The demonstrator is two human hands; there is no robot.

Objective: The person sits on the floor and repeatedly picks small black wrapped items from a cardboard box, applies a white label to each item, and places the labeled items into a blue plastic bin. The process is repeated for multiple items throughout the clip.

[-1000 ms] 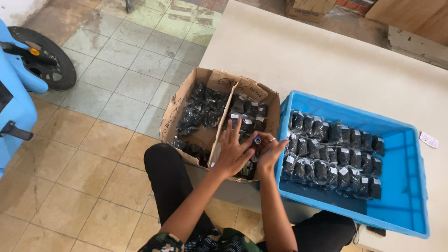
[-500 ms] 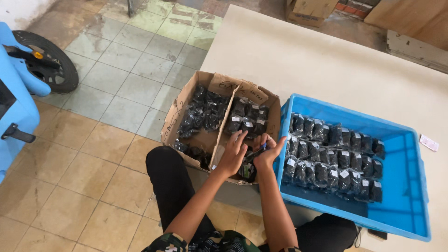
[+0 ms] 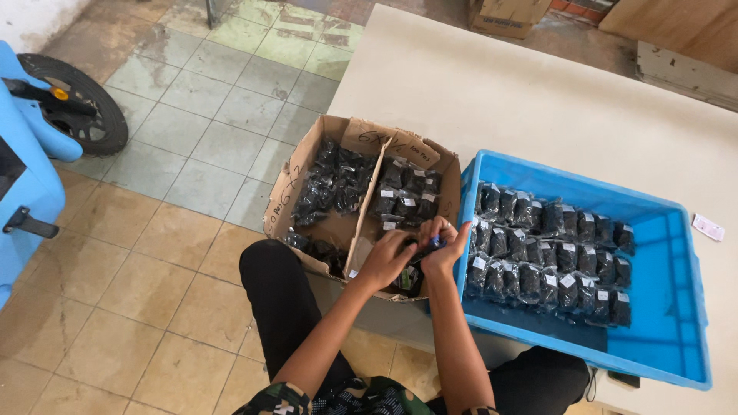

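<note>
You sit at the edge of a pale beige table (image 3: 538, 92) over a floor of worn green and tan tiles (image 3: 161, 138), with a blue vehicle body (image 3: 23, 177) and its one black wheel (image 3: 84, 107) at your left and a cardboard carton (image 3: 507, 14) on the floor beyond the table's far end. One open brown cardboard box (image 3: 338, 230) rests against your knee at the table's corner, split by a cardboard divider into two compartments, both heaped with small black packets (image 3: 330, 184) too jumbled to count. Just beside it on the table stands one blue plastic crate (image 3: 669, 307), holding two rows of the same black packets in clear wrap with small white labels, roughly nine to a row, standing close together. A small white slip (image 3: 708, 227) lies on the table past the crate's far side. Your left hand (image 3: 384, 257) and right hand (image 3: 446, 246) meet over the box's near right compartment, fingers curled and pinched together around a small dark packet (image 3: 415, 252) with a bit of blue showing between them; how tight the grip is you cannot tell
</note>
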